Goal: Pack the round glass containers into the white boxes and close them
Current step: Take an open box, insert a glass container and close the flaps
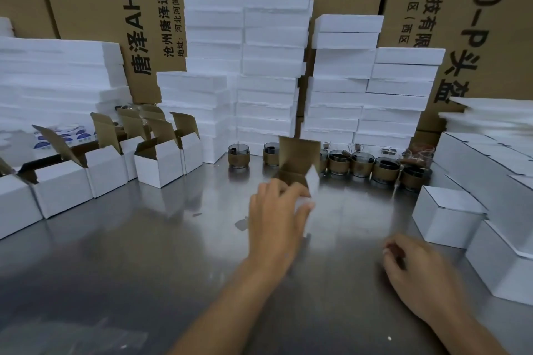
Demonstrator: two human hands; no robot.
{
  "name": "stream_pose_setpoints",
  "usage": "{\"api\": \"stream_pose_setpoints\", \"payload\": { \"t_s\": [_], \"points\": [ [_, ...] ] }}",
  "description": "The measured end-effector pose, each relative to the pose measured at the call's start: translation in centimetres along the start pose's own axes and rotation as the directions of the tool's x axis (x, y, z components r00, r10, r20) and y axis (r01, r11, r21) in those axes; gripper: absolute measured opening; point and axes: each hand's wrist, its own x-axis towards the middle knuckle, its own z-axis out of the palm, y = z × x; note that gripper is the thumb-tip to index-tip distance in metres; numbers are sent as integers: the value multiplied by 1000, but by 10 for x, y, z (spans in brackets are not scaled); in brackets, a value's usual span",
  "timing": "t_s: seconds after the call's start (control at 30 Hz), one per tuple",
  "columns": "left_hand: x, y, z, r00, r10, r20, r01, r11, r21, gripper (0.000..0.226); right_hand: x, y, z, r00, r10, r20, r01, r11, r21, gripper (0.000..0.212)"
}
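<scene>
My left hand (pixel 277 210) grips a small white box (pixel 310 181) at the middle of the metal table, its brown lid flap (pixel 300 153) standing up open. My right hand (pixel 415 271) hovers low at the right with fingers loosely curled and blurred; I see nothing in it. Several round glass containers (pixel 339 163) with brown bands stand in a row behind the box, and one more glass container (pixel 238 156) stands apart to the left. What is inside the held box is hidden.
Several open white boxes (pixel 160 164) line the left side. Closed white boxes (pixel 445 216) are stacked at the right. Tall piles of white foam slabs (pixel 271 66) and brown cartons (pixel 95 8) wall off the back. The steel tabletop (pixel 144 253) shows in front.
</scene>
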Motion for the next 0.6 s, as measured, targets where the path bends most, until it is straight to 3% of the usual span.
{"api": "stream_pose_setpoints", "payload": {
  "t_s": [0.23,0.47,0.6],
  "points": [
    [-16,29,22,987,134,90,-144,982,121,16,3,4,1,1000,-12,22,12,1000,14,8],
    [-17,26,32,968,201,149,-222,965,140,25,3,4,4,992,-94,84,103,988,-113,7],
    [-19,22,36,969,199,145,-216,970,112,43,15,-1,9,988,-115,107,117,993,-19,9]
  ]
}}
